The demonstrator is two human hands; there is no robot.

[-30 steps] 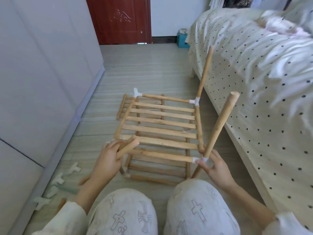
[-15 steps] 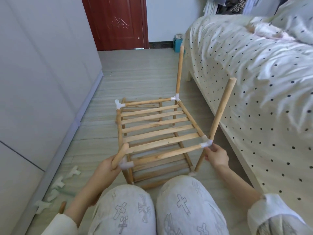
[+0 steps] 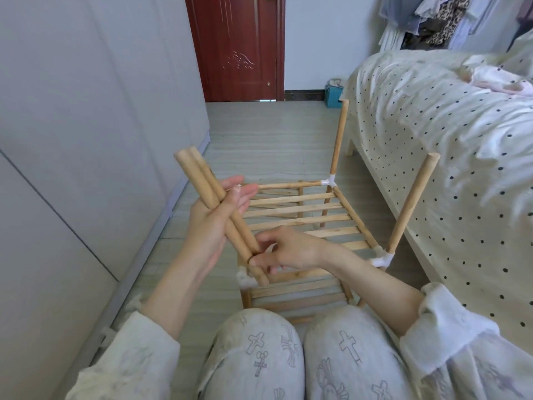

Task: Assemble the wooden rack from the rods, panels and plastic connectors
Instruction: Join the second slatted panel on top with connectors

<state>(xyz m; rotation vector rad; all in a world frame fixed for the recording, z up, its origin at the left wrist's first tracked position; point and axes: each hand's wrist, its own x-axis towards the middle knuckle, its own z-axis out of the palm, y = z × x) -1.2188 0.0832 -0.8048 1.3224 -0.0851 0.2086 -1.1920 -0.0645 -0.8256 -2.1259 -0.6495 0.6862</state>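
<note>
We see a pale striped plank floor (image 3: pixel 268 134) carrying the half-built wooden rack (image 3: pixel 305 223) between the bed (image 3: pixel 432 174) and the grey cupboards (image 3: pixel 86 140), with a teal box (image 3: pixel 333 95) by the far wall.

Matt pale wood rods (image 3: pixel 213 197), white plastic connectors (image 3: pixel 382 259), dotted cloth bedspread (image 3: pixel 450 157)

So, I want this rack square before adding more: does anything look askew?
Yes. The near right upright rod leans outward toward the bed, while the far right upright stands closer to vertical. The left corners have no uprights yet; two loose rods lie in the left hand.
</note>
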